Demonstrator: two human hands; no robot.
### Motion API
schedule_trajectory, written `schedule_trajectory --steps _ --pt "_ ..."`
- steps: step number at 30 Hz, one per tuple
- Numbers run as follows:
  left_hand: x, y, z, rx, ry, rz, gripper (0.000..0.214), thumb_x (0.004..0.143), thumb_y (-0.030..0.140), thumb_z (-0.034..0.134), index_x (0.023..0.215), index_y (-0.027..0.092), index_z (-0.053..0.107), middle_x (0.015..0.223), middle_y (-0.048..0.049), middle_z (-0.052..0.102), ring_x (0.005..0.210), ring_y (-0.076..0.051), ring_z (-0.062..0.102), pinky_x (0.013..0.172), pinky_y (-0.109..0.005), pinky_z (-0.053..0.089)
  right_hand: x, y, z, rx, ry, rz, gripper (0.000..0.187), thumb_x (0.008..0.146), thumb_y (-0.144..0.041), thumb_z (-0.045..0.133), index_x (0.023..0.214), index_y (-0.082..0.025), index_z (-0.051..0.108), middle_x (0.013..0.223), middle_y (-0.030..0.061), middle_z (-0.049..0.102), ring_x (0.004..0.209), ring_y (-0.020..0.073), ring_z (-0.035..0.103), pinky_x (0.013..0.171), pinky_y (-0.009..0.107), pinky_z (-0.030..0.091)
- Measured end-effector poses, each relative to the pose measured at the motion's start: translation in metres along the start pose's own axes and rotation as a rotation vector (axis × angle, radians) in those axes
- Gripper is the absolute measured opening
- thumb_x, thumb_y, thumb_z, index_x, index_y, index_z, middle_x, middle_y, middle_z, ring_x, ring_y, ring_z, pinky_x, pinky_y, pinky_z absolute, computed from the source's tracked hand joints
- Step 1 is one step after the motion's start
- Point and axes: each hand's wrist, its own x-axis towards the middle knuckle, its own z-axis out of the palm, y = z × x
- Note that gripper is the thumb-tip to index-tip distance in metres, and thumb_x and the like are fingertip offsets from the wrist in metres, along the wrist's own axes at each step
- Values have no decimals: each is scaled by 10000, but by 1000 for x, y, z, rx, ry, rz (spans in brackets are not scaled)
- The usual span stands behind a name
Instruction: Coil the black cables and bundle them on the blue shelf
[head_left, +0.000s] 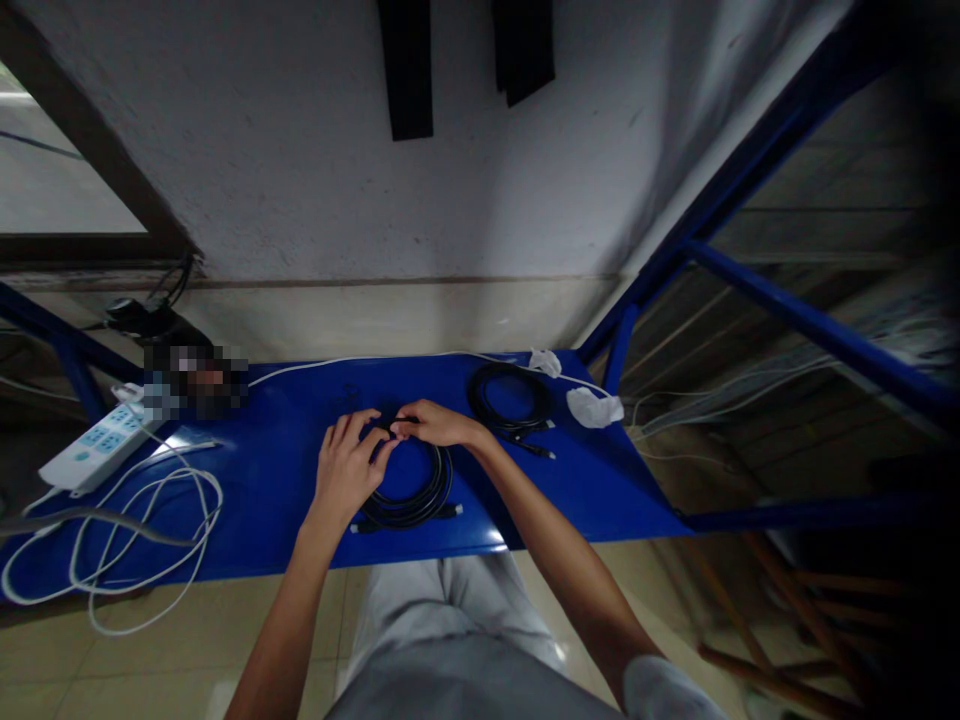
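Pinched the top of a black coil point(420, 495) with the right hand point(435, 425), thumb against fingertips, just above frame centre. Set the left hand point(346, 462) beside it, fingers half curled and touching the same coil; could not tell whether gripping. Found the coil flat on the blue table point(285, 440), mid-frame. Saw a second coil point(510, 400) right of centre, apart, a white wad point(594, 407) beyond it, and a power strip point(94, 447) with loose white cord point(135, 540) at far left.
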Motion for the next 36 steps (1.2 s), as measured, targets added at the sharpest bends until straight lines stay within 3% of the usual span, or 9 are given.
schedule_trajectory --steps 4,9,18,24,28,36 --pt "0 15 7 94 27 -36 193 1020 431 763 1055 257 841 1411 -130 720 1276 -415 613 999 -566 476 1 5 0 5 -5 20 385 1051 -465 632 899 -134 758 699 -24 649 632 114 483 590 237 350" --pt "-1 26 21 5 80 -148 182 1050 382 717 1046 268 859 1343 -114 759 1240 -400 627 1015 -566 444 -1 7 -3 22 -16 48 477 1025 -562 627 833 -139 735 639 -45 574 598 106 428 565 244 307" --pt "-7 32 22 15 149 -149 180 1069 299 659 1136 255 821 1283 -101 785 1175 -356 675 1011 -514 455 -3 1 -1 88 20 74 583 967 -689 688 845 -127 781 774 36 763 725 154 646 684 250 457" --pt "-9 28 24 94 168 -72 151 1068 331 708 1150 232 787 1272 -97 783 1150 -328 691 983 -473 474 -3 3 1 100 17 73 546 1005 -633 662 900 -116 802 834 53 801 749 159 669 705 251 469" --pt "-10 27 23 98 207 -50 134 1083 319 694 1151 233 772 1228 -87 790 1099 -298 701 948 -446 477 -3 -1 0 94 23 63 586 994 -670 663 841 -117 781 768 37 759 704 144 617 681 252 443" --pt "-9 25 26 62 258 -118 147 1080 336 700 1135 210 752 1139 -93 788 1031 -296 700 909 -426 489 -4 -2 4 188 55 84 633 991 -720 655 846 -120 794 790 61 779 731 155 660 721 261 498"
